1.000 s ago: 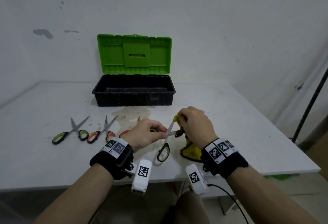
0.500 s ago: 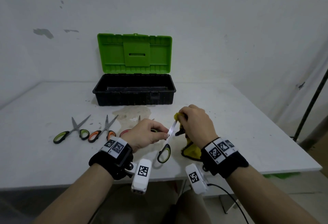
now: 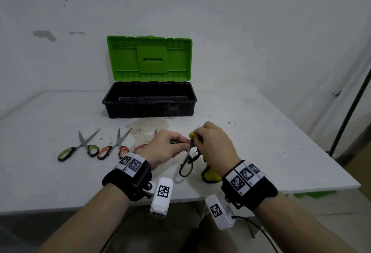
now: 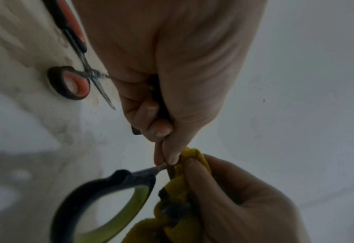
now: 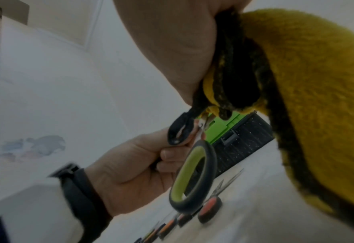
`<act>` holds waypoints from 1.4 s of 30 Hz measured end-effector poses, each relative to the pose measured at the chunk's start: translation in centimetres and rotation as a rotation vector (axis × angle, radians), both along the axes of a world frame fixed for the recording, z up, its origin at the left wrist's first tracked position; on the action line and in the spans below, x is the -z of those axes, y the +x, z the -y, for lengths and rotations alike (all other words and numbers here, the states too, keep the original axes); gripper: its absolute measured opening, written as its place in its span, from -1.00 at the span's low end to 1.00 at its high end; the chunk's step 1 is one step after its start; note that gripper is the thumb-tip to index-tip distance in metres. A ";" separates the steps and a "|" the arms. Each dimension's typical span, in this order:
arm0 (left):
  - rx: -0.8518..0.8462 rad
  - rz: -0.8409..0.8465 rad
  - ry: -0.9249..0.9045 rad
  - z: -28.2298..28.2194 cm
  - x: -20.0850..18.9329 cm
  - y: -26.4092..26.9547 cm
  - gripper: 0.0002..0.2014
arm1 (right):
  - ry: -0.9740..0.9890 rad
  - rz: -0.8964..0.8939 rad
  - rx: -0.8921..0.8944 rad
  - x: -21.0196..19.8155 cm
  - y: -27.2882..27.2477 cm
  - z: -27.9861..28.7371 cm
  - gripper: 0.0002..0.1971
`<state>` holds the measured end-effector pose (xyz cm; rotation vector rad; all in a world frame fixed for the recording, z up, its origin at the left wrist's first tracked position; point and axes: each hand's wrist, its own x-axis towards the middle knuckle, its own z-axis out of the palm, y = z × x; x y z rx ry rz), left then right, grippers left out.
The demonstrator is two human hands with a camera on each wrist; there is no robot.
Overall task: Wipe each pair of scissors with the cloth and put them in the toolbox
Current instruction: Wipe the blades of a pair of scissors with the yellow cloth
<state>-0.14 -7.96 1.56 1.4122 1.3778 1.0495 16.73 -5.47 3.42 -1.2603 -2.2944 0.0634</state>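
Left hand [image 3: 164, 148] fingers curled, pinching green-handled scissors [image 3: 187, 164]; right hand [image 3: 215, 148] gripping yellow cloth [image 3: 210, 175] around the blade, in front of the open toolbox [image 3: 148, 100]

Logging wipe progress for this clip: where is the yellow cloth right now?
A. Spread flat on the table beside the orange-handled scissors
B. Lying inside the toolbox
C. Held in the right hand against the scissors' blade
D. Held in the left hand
C: the right hand holds the yellow cloth on the blade of the green-handled scissors, which the left hand holds.
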 end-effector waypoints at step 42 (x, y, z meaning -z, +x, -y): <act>-0.070 0.383 -0.197 -0.2 0.5 -0.1 -0.78 | -0.068 0.043 -0.023 -1.0 0.1 0.3 -0.77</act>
